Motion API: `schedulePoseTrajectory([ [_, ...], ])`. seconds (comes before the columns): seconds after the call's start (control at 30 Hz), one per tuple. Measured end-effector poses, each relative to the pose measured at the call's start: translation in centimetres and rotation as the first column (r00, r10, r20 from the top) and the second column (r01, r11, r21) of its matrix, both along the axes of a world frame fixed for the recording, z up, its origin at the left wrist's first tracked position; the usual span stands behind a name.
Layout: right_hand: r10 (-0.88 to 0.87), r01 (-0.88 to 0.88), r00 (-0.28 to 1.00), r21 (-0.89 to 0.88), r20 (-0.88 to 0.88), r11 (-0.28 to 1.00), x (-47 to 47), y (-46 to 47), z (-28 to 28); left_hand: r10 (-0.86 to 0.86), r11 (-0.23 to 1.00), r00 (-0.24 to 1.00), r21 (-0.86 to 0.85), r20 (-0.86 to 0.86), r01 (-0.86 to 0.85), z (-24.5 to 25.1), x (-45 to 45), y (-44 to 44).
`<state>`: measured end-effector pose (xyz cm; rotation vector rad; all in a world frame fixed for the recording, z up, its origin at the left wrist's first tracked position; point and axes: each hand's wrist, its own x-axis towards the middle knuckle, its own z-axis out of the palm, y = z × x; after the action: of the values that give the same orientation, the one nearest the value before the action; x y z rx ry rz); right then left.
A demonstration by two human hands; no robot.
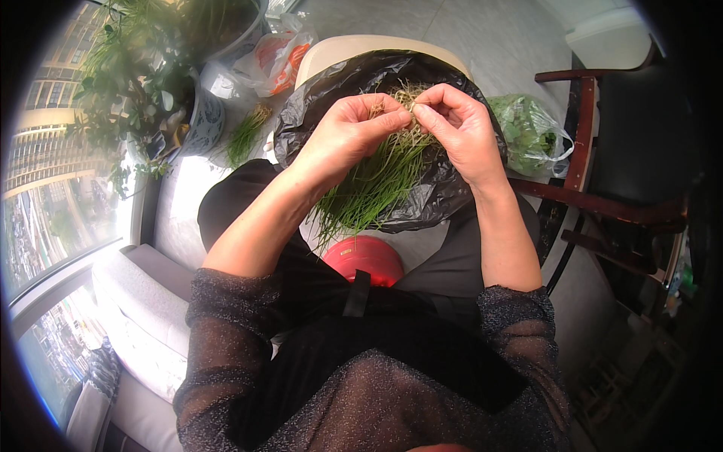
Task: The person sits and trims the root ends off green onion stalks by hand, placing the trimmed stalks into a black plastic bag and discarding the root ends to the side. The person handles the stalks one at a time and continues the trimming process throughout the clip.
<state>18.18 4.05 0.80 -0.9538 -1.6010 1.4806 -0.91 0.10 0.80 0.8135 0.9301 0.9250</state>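
My left hand [367, 121] and my right hand [452, 118] meet above a black plastic bag [423, 203], thumbs and forefingers pinched close together. Thin pale roots or stems show at the fingertips; exactly what each hand pinches is too small to tell. Beneath them a bunch of thin green grass-like leaves [367, 189] lies on the bag, its tangled dry roots towards the far side and its tips hanging over the near edge. The bag is spread over a cream-coloured seat or stool [390, 42].
Another small green bunch [244, 135] lies on the floor at left, near a patterned plant pot [206, 116] and a white-and-orange plastic bag [277, 59]. A clear bag of leafy greens [525, 135] stands at right beside a wooden armchair [582, 135]. Something round and red [364, 257] sits between my knees.
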Motion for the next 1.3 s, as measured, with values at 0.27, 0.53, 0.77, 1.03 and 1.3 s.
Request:
schedulePoseTrajectory([
  [0.27,-0.062,0.059,0.996,-0.053,-0.065,0.997,0.30,0.20,-0.13,-0.015,1.000,1.000,0.022,-0.018,0.015,-0.33,-0.04,0.01],
  [0.53,-0.064,0.057,0.994,-0.073,-0.091,0.996,0.77,0.62,0.21,0.036,0.999,0.999,-0.020,0.017,-0.036,-0.31,0.00,0.12],
  [0.77,-0.046,0.042,0.997,-0.068,-0.057,0.997,0.36,0.32,-0.03,0.035,0.998,0.999,0.046,-0.016,-0.034,-0.06,0.09,-0.02],
  [1.03,-0.050,0.050,0.999,-0.041,-0.011,0.998,0.26,0.16,0.03,0.035,0.992,0.998,0.121,-0.052,-0.029,-0.26,0.32,-0.13],
  [1.3,-0.079,0.075,0.995,-0.062,-0.066,0.995,0.76,0.58,0.31,0.012,0.998,0.995,0.066,-0.095,-0.006,0.04,-0.03,-0.03],
])
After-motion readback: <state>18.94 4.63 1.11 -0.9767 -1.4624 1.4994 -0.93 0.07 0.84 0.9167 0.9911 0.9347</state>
